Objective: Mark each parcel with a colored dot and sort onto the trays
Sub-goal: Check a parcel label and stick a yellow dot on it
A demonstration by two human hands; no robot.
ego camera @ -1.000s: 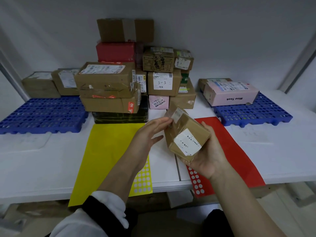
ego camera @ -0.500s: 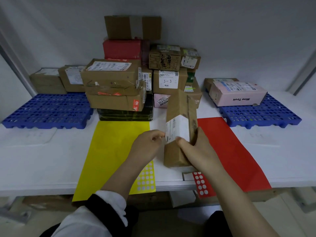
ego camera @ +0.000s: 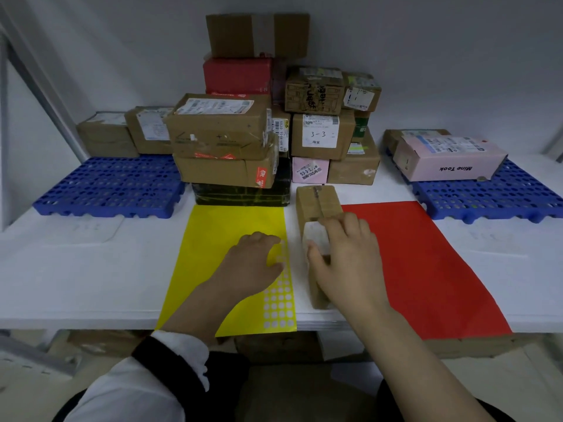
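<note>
A small brown parcel [ego camera: 318, 202] lies lengthwise on the white table between the yellow sticker sheet [ego camera: 231, 220] and the red sticker sheet [ego camera: 426, 254]. My right hand [ego camera: 350, 260] grips it from above, thumb on its left side and fingers over the top. My left hand [ego camera: 249, 263] rests on the yellow sheet, its bent fingertips touching the rows of dots [ego camera: 280, 300] at the sheet's right edge. Blue trays stand at the left [ego camera: 106, 184] and at the right [ego camera: 502, 199].
A tall pile of cardboard parcels [ego camera: 225, 132] fills the back middle of the table. Two brown boxes [ego camera: 106, 135] sit at the back of the left tray, and a pink box [ego camera: 447, 156] on the right tray. The table's front edge is just below my wrists.
The parcel has come down from upright in both hands to lying flat on the table. My left hand has let go of it and moved left onto the yellow dots.
</note>
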